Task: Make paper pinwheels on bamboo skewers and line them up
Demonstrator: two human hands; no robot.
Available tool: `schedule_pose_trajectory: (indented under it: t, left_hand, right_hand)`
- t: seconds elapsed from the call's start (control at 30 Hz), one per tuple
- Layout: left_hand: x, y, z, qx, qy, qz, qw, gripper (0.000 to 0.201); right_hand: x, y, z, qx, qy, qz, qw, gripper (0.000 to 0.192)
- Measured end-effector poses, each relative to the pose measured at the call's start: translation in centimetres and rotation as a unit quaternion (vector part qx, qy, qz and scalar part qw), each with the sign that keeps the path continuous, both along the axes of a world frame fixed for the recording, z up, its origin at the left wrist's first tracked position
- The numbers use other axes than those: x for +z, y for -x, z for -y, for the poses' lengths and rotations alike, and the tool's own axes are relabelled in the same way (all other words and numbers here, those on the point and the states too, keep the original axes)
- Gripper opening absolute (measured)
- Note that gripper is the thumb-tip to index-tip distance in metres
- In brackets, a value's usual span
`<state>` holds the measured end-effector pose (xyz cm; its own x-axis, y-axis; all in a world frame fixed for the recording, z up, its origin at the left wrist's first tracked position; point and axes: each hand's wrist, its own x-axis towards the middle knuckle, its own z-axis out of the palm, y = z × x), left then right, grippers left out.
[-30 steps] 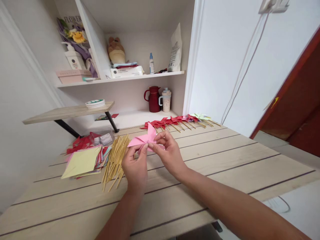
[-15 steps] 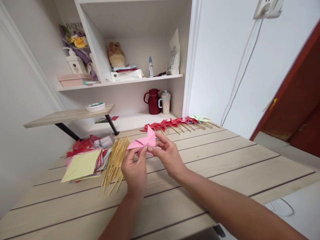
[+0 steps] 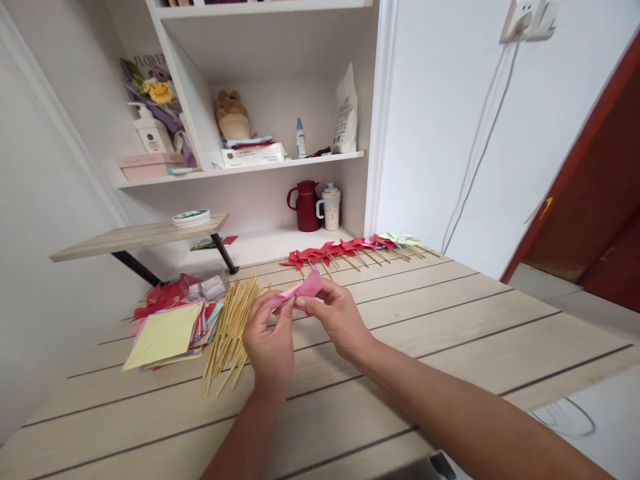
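Centrally, a little below the middle of the head view, both hands are working on a pink folded paper (image 3: 300, 291) held just above the wooden table (image 3: 450, 313). The left hand (image 3: 270, 340) is pinching the paper's left end between thumb and fingertips, and the right hand (image 3: 337, 317) is gripping its right side, fingers curled over the pink fold. The two hands are sitting close together, nearly touching at the fingertips, and they are hiding the lower edge of the paper.

Just left of the left hand, a bundle of thin wooden sticks (image 3: 231, 323) is lying fanned on the table, its near ends spreading toward the lower left. Further left, a stack of coloured paper squares (image 3: 165, 333) is resting with a pale yellow sheet on top, and red paper pieces (image 3: 163, 293) are lying behind it, beside a small clear packet (image 3: 209, 288).

Above the hands in the frame, along the table's far edge, a row of finished paper pinwheels on sticks (image 3: 350, 248) is stretching toward the right, mostly red, with pale green ones at the right end. Behind them, in the white shelf unit, a dark red jug (image 3: 305, 205) and a speckled cup (image 3: 331, 205) are standing side by side. At the middle left, a roll of tape (image 3: 191, 217) is lying on a small raised wooden shelf (image 3: 125, 235).
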<state>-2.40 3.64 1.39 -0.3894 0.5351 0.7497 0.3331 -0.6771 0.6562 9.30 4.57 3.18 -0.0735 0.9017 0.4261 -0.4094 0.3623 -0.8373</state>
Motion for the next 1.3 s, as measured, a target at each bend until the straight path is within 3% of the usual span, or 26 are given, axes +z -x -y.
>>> schedule_pose_trajectory:
  t: [0.67, 1.03, 1.3]
  left_hand:
    - [0.52, 0.06, 0.45, 0.037, 0.019, -0.060, 0.997, 0.006]
    - [0.25, 0.23, 0.41, 0.095, -0.008, -0.118, 0.988, 0.004]
    - [0.68, 0.27, 0.25, 0.091, -0.070, -0.137, 0.984, 0.006]
  right_hand:
    - [0.19, -0.11, 0.11, -0.013, -0.003, -0.002, 1.000, 0.017]
    - [-0.10, -0.13, -0.01, -0.031, 0.015, 0.011, 0.999, 0.014]
    - [0.02, -0.21, 0.07, -0.030, 0.009, 0.013, 0.999, 0.012]
